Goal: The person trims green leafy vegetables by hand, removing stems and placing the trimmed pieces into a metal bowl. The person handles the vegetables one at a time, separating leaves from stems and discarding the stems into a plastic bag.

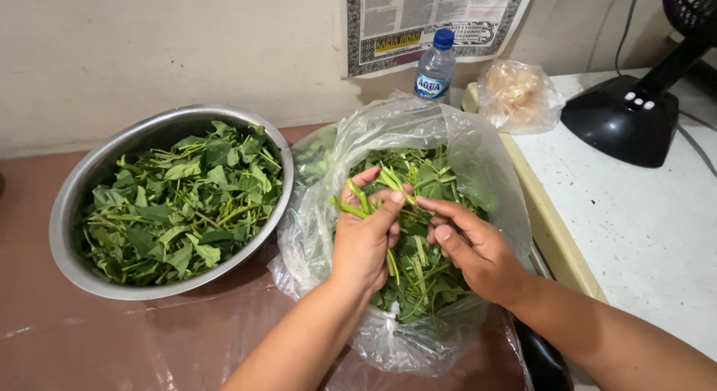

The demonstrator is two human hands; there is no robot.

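A clear plastic bag [328,212] full of green leafy stalks sits on the brown surface. My left hand [364,238] is over the bag's mouth, closed around a small bunch of green stems [357,204]. Beside it, my right hand [472,245] pinches the same stalks near their tips with thumb and fingers. To the left stands a round metal bowl [75,204] heaped with picked green leaves [183,200] and short stems.
A water bottle [435,66] with a blue cap stands at the wall behind the bag, under a printed sheet [426,17]. A small bag of pale food [517,96] and a black fan base [624,115] rest on the white counter [642,234] at right.
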